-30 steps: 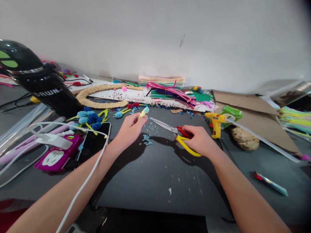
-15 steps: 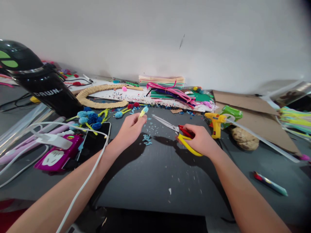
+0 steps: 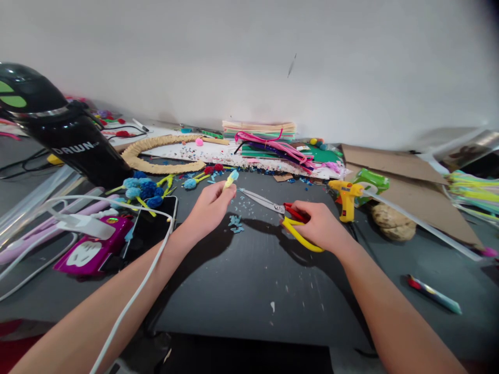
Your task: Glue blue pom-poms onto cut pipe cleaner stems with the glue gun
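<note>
Between the thumb and fingers of my left hand (image 3: 210, 205) is a small fuzzy pipe-cleaner bud (image 3: 232, 178), pale yellow below and light blue at its tip. My right hand (image 3: 322, 223) grips scissors (image 3: 268, 202) with red and yellow handles. Their blades look nearly closed and point left, with the tips just right of the bud, apart from it. Light-blue trimmings (image 3: 235, 224) lie on the dark table (image 3: 249, 291) beneath the hands. To the left of my left hand rests a bunch of blue pipe-cleaner flowers (image 3: 146, 188) with yellow-green stems.
A black bottle (image 3: 74, 140) stands at left, near a purple device (image 3: 93, 246) and a phone (image 3: 152, 228). A white cable (image 3: 136, 291) crosses my left forearm. At right are a yellow glue gun (image 3: 346, 200), cardboard (image 3: 421, 202) and a marker-like tube (image 3: 434, 295). Pipe-cleaner bundles (image 3: 259, 130) lie by the wall.
The scissors drew back slightly to the right half a second ago, then came left again towards the bud. My left hand and the bud have barely moved.
</note>
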Tool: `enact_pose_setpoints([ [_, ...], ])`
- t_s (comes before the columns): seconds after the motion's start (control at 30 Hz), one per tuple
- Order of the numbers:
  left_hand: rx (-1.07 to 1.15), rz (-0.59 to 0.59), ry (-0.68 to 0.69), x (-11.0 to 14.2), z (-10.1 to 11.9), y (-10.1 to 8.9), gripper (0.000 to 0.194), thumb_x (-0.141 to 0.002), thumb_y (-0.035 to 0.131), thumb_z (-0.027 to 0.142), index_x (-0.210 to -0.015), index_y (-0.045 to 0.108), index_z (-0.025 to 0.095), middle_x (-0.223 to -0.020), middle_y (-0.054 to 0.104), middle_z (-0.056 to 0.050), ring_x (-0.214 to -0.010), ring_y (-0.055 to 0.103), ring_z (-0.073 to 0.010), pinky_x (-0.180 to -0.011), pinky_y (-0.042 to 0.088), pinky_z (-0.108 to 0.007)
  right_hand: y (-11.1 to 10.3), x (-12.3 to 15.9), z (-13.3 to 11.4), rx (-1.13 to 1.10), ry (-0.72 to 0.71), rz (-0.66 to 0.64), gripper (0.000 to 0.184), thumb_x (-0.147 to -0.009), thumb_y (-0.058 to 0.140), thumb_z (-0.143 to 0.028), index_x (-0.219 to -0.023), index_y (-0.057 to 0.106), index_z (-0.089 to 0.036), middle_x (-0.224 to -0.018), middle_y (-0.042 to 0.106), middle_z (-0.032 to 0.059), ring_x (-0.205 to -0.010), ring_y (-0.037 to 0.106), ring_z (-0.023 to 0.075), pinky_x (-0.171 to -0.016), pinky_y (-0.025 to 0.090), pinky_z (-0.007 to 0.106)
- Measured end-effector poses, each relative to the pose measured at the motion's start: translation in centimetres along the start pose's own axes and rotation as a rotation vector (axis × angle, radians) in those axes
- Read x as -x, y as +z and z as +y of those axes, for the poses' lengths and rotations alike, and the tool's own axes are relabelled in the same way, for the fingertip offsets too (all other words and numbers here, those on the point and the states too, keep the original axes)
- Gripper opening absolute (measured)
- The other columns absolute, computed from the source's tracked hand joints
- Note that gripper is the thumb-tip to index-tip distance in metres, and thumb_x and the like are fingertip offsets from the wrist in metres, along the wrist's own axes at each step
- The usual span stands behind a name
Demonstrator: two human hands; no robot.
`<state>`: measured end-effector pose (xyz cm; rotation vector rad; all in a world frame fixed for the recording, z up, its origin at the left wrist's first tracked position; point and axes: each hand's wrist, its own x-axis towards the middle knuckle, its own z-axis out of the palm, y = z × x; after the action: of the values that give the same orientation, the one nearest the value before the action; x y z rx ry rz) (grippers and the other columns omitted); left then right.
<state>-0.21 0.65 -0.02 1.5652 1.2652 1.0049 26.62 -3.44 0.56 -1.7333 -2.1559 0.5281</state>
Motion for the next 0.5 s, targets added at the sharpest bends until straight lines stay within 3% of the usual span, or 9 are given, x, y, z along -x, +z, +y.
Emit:
enact_pose_setpoints([
  [0.5,0.068,-0.004,-0.025,-0.21,-0.35,0.12,0.034,-0.090,0.050,0.044,-0.069,0.044,0.019,-0.061,0.034,0.004,-0.051,0.030,-0.0091,-0.047,0.023,-0.024,0.25,0.01,0.39,-0.039,-0.006,0.044,0.033,-0.075,0.067,-0.044,-0.068,0.044,-0.021,-0.062,0.046,-0.0037,-0.060,0.039,0.0132,-0.056,0.027,0.026],
])
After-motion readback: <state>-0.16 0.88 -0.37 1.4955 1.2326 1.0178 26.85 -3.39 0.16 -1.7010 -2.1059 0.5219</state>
